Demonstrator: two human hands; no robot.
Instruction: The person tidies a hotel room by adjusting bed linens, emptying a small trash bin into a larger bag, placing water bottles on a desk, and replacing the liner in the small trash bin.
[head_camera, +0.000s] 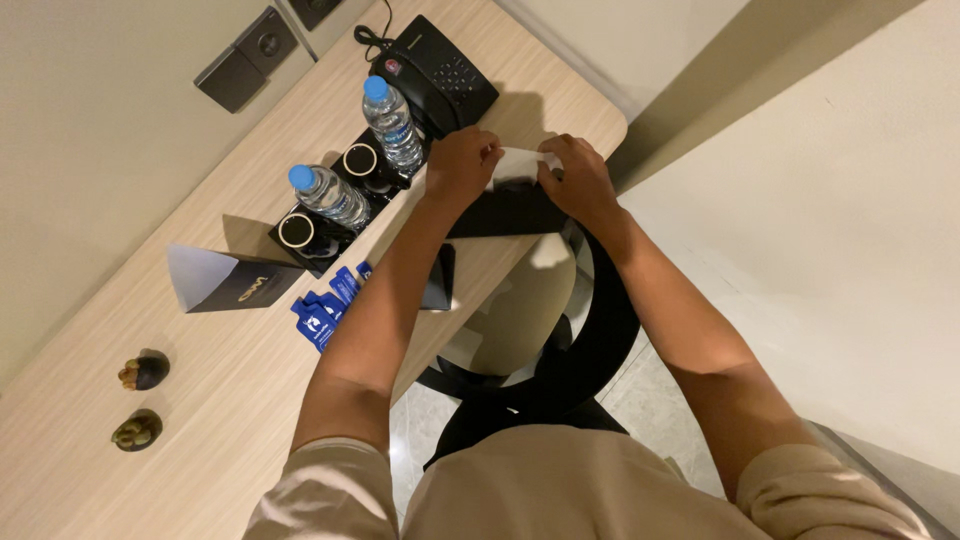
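Both hands met over the desk's far end — the left hand (462, 160) and right hand (577, 180) each pinched an end of a small white paper (518, 163), held above a black folder (505, 210) beside the telephone (435, 72). It looked light, limp and easily torn, best gripped at its edges. Water bottles (392, 122) crowded the left and the desk edge (590, 150) ran close — open room lay toward the chair (560, 340).
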